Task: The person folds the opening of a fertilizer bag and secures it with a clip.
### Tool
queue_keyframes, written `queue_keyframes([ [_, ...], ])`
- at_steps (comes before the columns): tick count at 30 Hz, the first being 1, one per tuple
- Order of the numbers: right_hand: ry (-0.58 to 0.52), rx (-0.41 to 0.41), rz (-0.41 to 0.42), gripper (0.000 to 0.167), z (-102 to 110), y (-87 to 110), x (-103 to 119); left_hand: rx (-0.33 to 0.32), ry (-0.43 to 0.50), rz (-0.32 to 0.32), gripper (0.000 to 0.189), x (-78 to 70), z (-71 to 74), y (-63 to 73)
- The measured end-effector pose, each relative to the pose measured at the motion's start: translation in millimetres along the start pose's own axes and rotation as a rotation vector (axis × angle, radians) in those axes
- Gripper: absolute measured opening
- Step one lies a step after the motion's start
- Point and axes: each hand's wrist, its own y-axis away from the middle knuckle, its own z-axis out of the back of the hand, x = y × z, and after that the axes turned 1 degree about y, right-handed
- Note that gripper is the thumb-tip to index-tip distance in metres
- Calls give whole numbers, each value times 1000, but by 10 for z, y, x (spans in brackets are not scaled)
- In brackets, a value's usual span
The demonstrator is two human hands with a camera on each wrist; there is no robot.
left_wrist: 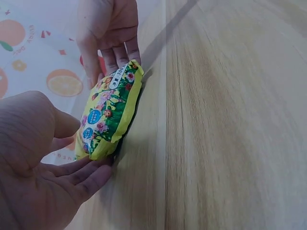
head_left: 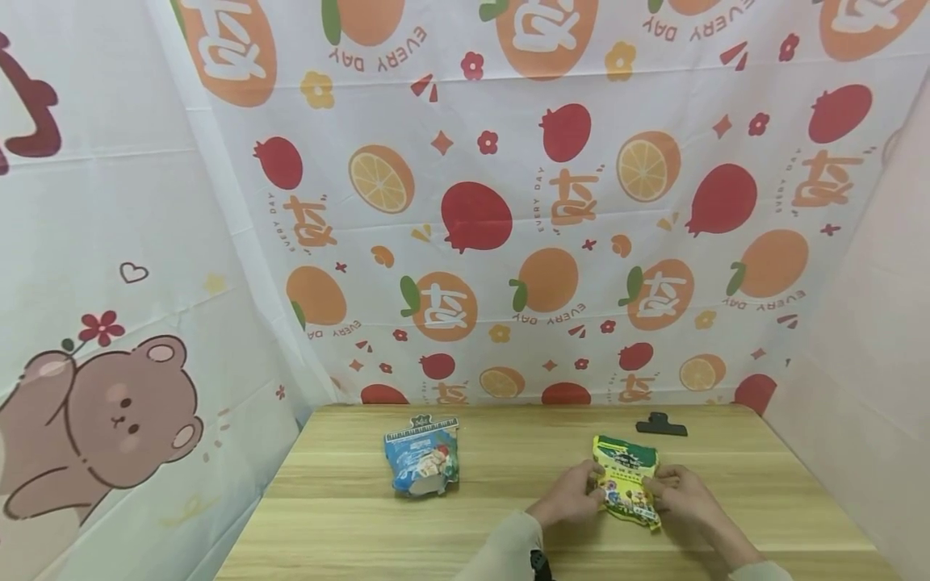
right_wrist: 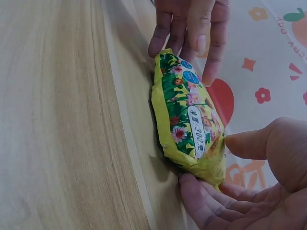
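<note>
A yellow and green bag with a flower print (head_left: 626, 478) lies on the table, its front facing up. My left hand (head_left: 574, 494) holds its left edge, the thumb above and the fingers low along the side. At the opposite edge my right hand (head_left: 683, 496) grips the bag between thumb and fingers. In the left wrist view the left fingers (left_wrist: 93, 179) reach low against the bag's end. The right wrist view has the right thumb (right_wrist: 247, 143) against the bag's side, with fingers tucked by its lower edge. The bag's underside is hidden.
Behind the bag, to the right, lies a black clip (head_left: 661, 424). A blue bag (head_left: 424, 461) closed with a piano-key-patterned clip (head_left: 421, 429) lies on the left of the wooden table (head_left: 349, 532). Printed cloth (head_left: 472, 282) hangs along the table's back edge.
</note>
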Motion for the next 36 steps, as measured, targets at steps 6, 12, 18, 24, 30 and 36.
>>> queue_keyframes([
  [6,-80,41,-46,73,17,-40,-1,2,-24,8,43,-27,-50,-28],
  [12,-121,38,-88,71,-3,-35,44,14,29,32,45,-54,-52,11],
  [18,-137,34,-87,69,-11,-30,68,7,53,37,43,-44,-63,11],
  [24,-146,33,-73,71,-10,-35,82,-18,105,72,42,-63,-80,33],
  [30,-167,35,-52,69,-6,-22,101,-19,149,79,39,-84,-86,58],
  [36,-180,30,-36,71,-2,-20,129,-1,178,74,38,-75,-80,62],
])
